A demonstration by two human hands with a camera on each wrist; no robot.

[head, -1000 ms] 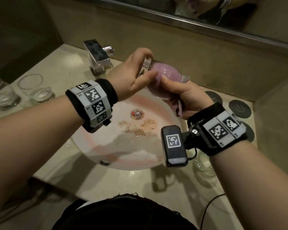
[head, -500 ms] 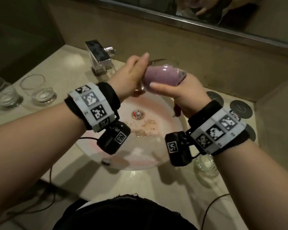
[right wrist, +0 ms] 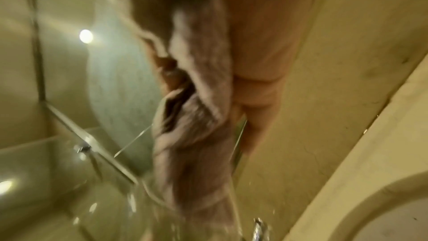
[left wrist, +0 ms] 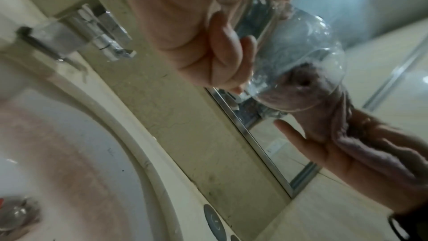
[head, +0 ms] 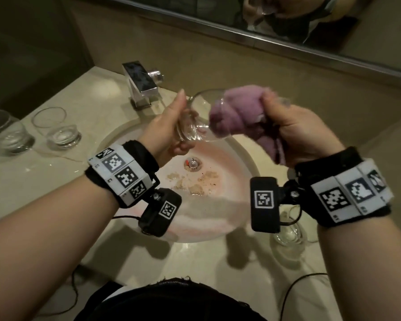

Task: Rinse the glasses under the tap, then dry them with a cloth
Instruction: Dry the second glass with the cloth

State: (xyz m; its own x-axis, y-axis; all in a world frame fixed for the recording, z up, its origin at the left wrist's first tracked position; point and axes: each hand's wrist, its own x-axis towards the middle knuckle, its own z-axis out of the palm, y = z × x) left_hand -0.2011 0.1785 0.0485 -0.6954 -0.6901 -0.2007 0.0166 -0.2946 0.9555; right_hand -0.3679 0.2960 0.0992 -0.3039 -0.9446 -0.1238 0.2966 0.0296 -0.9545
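A clear glass (head: 190,122) lies on its side above the sink, gripped round its base by my left hand (head: 169,126), mouth facing right. My right hand (head: 294,133) grips a bunched pink cloth (head: 236,112) and pushes it into the glass's mouth. In the left wrist view the cloth (left wrist: 298,87) fills the glass (left wrist: 301,47) at the rim, with my curled left fingers (left wrist: 220,52) against the base. The right wrist view is blurred, with the cloth (right wrist: 197,116) hanging from my palm.
The square chrome tap (head: 140,84) stands behind the stained round sink (head: 218,218). Two short glasses (head: 58,128) (head: 7,133) stand on the counter at left. Another glass (head: 287,237) stands at right below my wrist. A mirror (head: 287,24) runs along the back wall.
The glass has been turned in my left hand, which has rolled and now holds it by the base. The cloth has come partly out and bunches at the mouth.
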